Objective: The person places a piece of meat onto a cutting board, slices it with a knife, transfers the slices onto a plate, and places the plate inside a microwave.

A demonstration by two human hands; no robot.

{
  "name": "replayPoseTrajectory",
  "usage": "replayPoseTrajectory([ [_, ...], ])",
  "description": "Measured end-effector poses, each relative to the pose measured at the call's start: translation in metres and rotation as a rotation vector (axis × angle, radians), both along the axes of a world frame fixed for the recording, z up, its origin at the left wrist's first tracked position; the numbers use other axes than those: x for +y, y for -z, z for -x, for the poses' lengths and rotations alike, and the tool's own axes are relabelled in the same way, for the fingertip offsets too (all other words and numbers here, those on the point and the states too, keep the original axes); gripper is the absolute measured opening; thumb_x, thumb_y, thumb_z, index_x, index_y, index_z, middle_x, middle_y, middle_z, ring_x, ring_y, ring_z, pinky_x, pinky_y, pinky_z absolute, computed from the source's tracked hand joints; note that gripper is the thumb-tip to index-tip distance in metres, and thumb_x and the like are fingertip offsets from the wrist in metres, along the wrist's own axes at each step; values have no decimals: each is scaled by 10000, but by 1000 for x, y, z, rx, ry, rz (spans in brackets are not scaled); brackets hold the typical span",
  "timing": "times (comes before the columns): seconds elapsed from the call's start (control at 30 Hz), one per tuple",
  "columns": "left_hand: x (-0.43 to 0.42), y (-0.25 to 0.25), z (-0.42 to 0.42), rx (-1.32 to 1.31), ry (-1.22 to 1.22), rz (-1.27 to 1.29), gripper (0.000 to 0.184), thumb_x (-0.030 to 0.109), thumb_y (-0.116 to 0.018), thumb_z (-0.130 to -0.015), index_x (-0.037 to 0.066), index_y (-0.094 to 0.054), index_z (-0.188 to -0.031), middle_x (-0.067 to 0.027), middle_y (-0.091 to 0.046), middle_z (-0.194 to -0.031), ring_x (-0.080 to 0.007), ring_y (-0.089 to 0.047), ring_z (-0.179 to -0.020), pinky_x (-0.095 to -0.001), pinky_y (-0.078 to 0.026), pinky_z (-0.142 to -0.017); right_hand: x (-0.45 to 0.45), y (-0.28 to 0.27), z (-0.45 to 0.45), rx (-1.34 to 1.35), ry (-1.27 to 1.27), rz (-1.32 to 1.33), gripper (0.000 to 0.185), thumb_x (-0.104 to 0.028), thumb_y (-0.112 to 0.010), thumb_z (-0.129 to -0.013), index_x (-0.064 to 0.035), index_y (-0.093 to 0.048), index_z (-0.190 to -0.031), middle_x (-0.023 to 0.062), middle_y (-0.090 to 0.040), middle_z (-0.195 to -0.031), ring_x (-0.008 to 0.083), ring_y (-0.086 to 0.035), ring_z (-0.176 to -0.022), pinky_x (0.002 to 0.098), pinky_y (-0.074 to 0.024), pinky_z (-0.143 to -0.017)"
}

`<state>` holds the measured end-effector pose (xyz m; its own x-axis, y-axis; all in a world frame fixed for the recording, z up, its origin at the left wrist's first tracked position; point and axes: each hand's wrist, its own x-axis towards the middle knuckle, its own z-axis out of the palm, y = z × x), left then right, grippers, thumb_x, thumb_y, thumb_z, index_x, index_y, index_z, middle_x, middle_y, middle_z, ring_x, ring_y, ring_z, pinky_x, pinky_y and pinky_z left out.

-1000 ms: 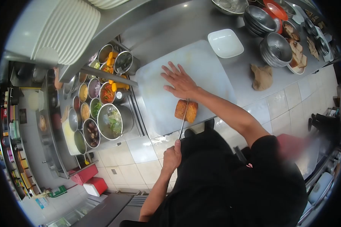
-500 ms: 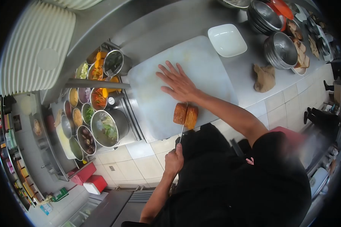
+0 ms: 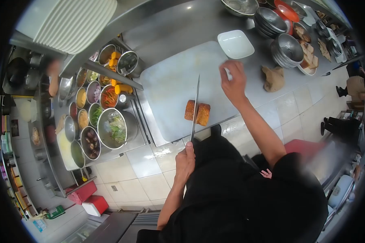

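Observation:
My left hand (image 3: 185,159) is wrapped around the handle of a long knife (image 3: 196,93). The knife's blade runs over a browned block of food (image 3: 203,114), along the line between its two halves. This food, perhaps toasted bread, sits near the front edge of a large white cutting board (image 3: 172,85). Above the board's right edge hovers my right hand (image 3: 234,83), fingers curled in with thumb and index close together. A small whitish patch shows between them; whether it is something held is unclear.
Left of the board stand several metal containers of cut vegetables, including a large pot (image 3: 117,127). A white square bowl (image 3: 236,43), a crumpled brown cloth (image 3: 273,79) and stacked metal bowls (image 3: 287,49) stand to the right. White plates (image 3: 75,24) are stacked at upper left.
My right hand has left the board, moving right, and its spread fingers have curled. The knife now reaches further up past the food, its tip over the board. The view has shifted slightly.

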<state>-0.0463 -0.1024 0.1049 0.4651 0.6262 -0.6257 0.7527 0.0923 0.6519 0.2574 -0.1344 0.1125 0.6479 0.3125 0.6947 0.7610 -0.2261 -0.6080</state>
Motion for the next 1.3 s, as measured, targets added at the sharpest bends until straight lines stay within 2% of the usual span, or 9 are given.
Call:
replayPoseTrajectory([
  [0.2,-11,14,-3,-187,-10,-57,750,628,-321,-981,-3,-541,-642,-73,-491,-538,-186,-499,-537,-357,-398,-539,-75,24,85,207,-71,260,100,-21,-682,-803,-60,-642,-885,96,-594,-734,253,-590,-694,337,-468,-626],
  [0.37,-16,36,-11,-268,26,-126,733,595,-316,-995,-10,-543,-648,-75,-485,-529,-200,-503,-527,-362,-388,-538,-79,46,115,423,-198,207,180,12,-709,-766,-45,-661,-930,27,-442,-587,96,-387,-481,243,-339,-446],
  [0.47,-16,37,-13,-322,32,-154,724,586,-299,-1004,7,-539,-642,-67,-475,-511,-190,-480,-468,-342,-379,-487,-76,46,119,481,-245,136,245,-26,-724,-742,-68,-673,-978,74,-555,-661,167,-487,-501,279,-411,-484],
  [0.6,-11,15,-14,-293,-134,288,736,627,-238,-1000,36,-503,-650,-55,-437,-475,-166,-425,-384,-298,-360,-405,-63,29,124,300,-356,35,303,-56,-770,-746,-60,-679,-1035,38,-601,-721,136,-484,-563,264,-434,-569],
  [0.67,-9,7,-15,-314,-163,391,747,649,-213,-994,44,-489,-654,-51,-423,-466,-157,-407,-367,-286,-355,-385,-61,25,135,866,-465,-2,282,-96,-768,-807,-42,-688,-1072,4,-658,-901,67,-512,-753,228,-412,-671],
  [0.77,-7,1,-14,-356,-130,425,774,679,-182,-981,37,-472,-661,-55,-407,-463,-163,-411,-369,-294,-363,-390,-58,27,136,1103,-565,50,200,-139,-749,-854,-41,-701,-1022,-26,-652,-883,61,-501,-727,222,-402,-641],
  [1.1,-11,17,-3,-324,-173,202,735,652,-268,-989,51,-480,-624,-36,-428,-485,-147,-422,-386,-288,-362,-399,-143,42,131,764,-372,388,93,-115,-690,-840,-31,-702,-878,37,-674,-794,169,-582,-631,324,-474,-594],
  [1.23,-20,48,-7,-356,-108,-27,711,592,-329,-1003,38,-501,-591,-29,-461,-503,-152,-449,-437,-301,-364,-446,-147,39,130,737,-167,650,139,-107,-707,-777,-36,-691,-894,117,-662,-814,305,-623,-743,366,-514,-676],
  [1.3,-21,53,-14,-372,-66,-114,700,567,-339,-1007,20,-520,-610,-43,-474,-508,-165,-469,-466,-322,-377,-477,-126,31,132,291,-159,442,273,-131,-733,-723,-41,-672,-974,106,-658,-926,303,-613,-912,383,-498,-789],
])
